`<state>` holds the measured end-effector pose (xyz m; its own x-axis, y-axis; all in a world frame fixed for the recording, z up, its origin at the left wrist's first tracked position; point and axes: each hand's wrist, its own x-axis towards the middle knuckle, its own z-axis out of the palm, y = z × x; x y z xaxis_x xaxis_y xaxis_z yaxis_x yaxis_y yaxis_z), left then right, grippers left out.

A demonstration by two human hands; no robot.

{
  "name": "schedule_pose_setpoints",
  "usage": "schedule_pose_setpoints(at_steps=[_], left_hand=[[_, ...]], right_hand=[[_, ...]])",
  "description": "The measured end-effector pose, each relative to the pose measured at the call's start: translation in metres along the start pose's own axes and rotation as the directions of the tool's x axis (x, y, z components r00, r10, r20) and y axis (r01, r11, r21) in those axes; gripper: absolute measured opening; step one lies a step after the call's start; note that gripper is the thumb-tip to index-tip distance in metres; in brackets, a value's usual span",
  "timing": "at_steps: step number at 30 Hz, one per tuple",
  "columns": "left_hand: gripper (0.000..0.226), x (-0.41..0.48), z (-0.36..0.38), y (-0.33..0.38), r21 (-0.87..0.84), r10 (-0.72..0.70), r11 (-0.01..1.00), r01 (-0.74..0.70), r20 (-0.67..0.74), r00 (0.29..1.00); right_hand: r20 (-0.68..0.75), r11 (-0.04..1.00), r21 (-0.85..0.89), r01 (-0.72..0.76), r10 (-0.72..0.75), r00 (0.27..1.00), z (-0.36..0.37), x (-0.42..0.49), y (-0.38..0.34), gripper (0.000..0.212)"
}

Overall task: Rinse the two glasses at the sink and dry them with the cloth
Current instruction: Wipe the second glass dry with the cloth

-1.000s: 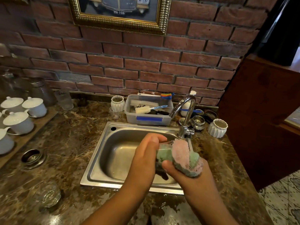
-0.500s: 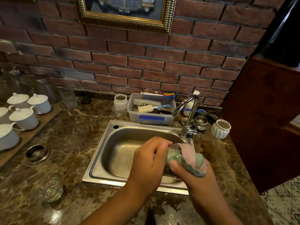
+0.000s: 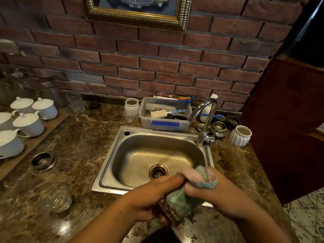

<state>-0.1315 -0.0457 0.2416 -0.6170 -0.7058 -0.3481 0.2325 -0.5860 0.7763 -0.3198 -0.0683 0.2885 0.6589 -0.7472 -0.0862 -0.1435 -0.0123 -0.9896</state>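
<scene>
Right, your L hand is curled round the first glass over the front edge of the bench, just off the front-right corner of the sink. The glass is mostly hidden. Only a dark sliver of its wall shows below your palm, so upright vs. tilted can't be told.

Your R hand grips the cloth, green w/ pink patches, w/ the thumb pressing it toward the glass. One end is bunched against the glass or pushed into it; can't tell which. The other end folds up over your R fingers. The two hands sit close together, w/ the cloth and glass between them.

The second glass stands upright nr the front edge of the bench, well left of the sink and apart from both hands.

The tap rises at the sink's back-right corner, spout curving over the basin. A clear plastic tub w/ brushes sits just behind the sink's back edge. Lidded white cups sit on a wooden tray at the bench's left edge.
</scene>
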Motion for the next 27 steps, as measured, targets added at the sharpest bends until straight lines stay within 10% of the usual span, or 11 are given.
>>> schedule_pose_setpoints(at_steps=[9, 21, 27], left_hand=[[0.072, 0.012, -0.021, -0.042, 0.224, 0.186, 0.97, -0.098, -0.418, 0.889], [0.082, -0.02, -0.086, -0.1, 0.424, 0.368, 0.9, -0.098, -0.623, 0.69], [0.079, -0.051, -0.125, -0.111, 0.462, 0.435, 0.877, -0.134, -0.643, 0.631]], right_hand=[[-0.608, 0.9, 0.429, 0.075, 0.226, 0.761, 0.035, 0.02, 0.041, 0.038], [-0.71, 0.898, 0.423, -0.124, 0.413, 0.57, 0.079, 0.048, 0.079, 0.012], [-0.487, 0.734, 0.617, -0.284, 0.64, 0.595, 0.123, 0.071, 0.096, 0.02]])
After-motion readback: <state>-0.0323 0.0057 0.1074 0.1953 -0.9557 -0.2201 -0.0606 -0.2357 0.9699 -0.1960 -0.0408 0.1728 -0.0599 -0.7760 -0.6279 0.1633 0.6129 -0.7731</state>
